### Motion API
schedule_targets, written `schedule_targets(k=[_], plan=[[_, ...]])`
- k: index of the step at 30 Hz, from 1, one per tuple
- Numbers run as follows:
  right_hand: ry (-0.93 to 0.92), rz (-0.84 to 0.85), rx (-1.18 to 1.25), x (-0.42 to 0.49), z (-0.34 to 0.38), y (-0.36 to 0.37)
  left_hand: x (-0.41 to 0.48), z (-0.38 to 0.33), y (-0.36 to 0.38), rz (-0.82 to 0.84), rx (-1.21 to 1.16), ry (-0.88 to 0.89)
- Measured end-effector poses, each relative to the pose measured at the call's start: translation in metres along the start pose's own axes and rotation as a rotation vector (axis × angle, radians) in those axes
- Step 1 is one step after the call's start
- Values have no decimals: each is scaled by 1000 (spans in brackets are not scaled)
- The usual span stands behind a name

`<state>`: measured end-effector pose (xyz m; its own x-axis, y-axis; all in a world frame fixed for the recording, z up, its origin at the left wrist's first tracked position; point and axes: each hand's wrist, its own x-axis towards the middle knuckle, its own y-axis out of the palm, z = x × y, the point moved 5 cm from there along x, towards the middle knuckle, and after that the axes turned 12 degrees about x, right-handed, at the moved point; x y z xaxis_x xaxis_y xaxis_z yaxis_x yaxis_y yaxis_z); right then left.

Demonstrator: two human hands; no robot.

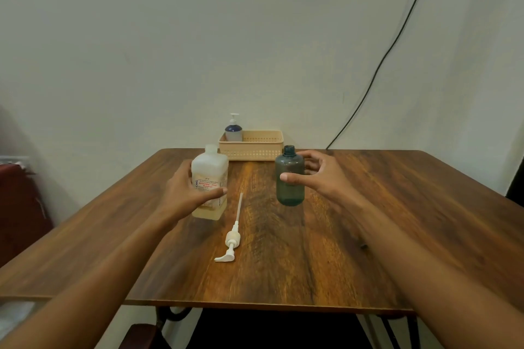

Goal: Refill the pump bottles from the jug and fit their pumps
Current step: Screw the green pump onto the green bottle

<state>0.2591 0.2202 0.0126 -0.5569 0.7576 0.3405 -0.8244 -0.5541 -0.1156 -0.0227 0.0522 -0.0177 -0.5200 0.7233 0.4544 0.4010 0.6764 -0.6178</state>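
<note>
A translucent white jug (210, 167) with red lettering and yellowish liquid low inside stands uncapped on the wooden table (397, 207). My left hand (187, 193) wraps its left side, thumb across the front. To the right stands a dark teal pump bottle (289, 193), open at the neck and without a pump. My right hand (320, 176) curves around it with fingers spread; the thumb tip lies at its front and the fingers are behind, not clamped. A white pump (233, 238) with its long tube lies flat on the table between them, nearer to me.
A beige perforated basket (255, 147) sits at the table's far edge against the wall, with a blue-topped pump bottle (233, 130) standing in its left end. A black cable (382, 62) hangs down the wall on the right. A dark red chair (19, 207) is at the left.
</note>
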Motion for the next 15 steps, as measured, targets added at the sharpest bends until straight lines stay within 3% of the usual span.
schedule_targets(k=[15], plan=[[-19, -35, 45, 0, 8, -11, -19, 40, 10, 18, -35, -114]])
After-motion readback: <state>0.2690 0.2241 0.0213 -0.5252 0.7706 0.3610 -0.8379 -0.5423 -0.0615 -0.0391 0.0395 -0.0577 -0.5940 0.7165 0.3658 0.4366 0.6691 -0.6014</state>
